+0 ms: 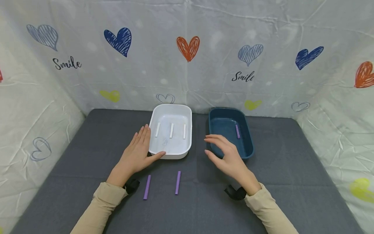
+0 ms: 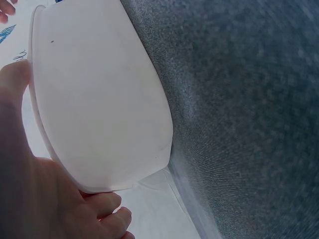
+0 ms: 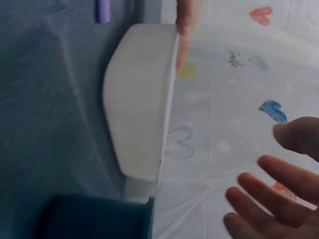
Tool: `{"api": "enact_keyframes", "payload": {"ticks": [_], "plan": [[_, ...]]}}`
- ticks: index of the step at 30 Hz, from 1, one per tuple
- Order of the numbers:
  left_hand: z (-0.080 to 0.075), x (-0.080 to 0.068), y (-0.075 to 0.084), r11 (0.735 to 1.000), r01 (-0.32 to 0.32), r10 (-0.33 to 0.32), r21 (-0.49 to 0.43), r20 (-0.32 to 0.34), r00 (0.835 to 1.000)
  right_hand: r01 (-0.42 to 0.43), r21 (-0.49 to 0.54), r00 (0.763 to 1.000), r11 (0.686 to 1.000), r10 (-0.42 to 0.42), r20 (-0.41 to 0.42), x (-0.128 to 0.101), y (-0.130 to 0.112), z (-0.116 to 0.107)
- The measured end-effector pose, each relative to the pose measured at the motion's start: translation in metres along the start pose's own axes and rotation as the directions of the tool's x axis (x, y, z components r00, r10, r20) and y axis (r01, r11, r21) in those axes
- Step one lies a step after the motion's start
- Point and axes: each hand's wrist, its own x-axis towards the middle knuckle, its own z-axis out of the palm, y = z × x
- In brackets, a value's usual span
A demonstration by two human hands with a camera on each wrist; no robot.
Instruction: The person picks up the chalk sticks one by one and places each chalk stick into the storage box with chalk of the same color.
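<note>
My left hand (image 1: 137,154) rests against the near left corner of a white tray (image 1: 170,155). Its fingers lie straight along the left rim, and the thumb touches the front rim. Inside that tray lie three slim white sticks (image 1: 171,130), roughly side by side. Over the near left part of a dark blue tray (image 1: 250,146) my right hand (image 1: 228,156) hovers with fingers loosely bent and nothing between them. One purple stick (image 1: 238,131) lies in the blue tray. In the left wrist view, the white tray's outer wall (image 2: 99,99) fills much of the picture.
Two more purple sticks, one at left (image 1: 147,187) and one at right (image 1: 178,183), lie on the grey cloth-covered table (image 1: 198,214) in front of the white tray. A pale curtain (image 1: 216,19) printed with hearts hangs behind and at both sides.
</note>
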Motion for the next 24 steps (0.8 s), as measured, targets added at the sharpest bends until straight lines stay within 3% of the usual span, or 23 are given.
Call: {"api": "enact_keyframes", "payload": {"ticks": [12,19,24], "plan": [[-0.003,-0.001,0.002,1.0,-0.002,0.002,-0.006,-0.003,1.0,0.144,-0.05,0.975,0.988,-0.151,-0.163,-0.03,0.02,-0.022],[0.0,-0.001,0.003,1.0,-0.002,0.002,-0.015,0.001,1.0,0.127,-0.085,0.958,0.988,-0.145,-0.248,-0.044,0.029,-0.04],[0.0,0.0,0.002,1.0,-0.002,0.002,-0.024,0.001,1.0,0.11,-0.092,0.948,0.99,-0.132,-0.289,-0.043,0.023,-0.052]]}}
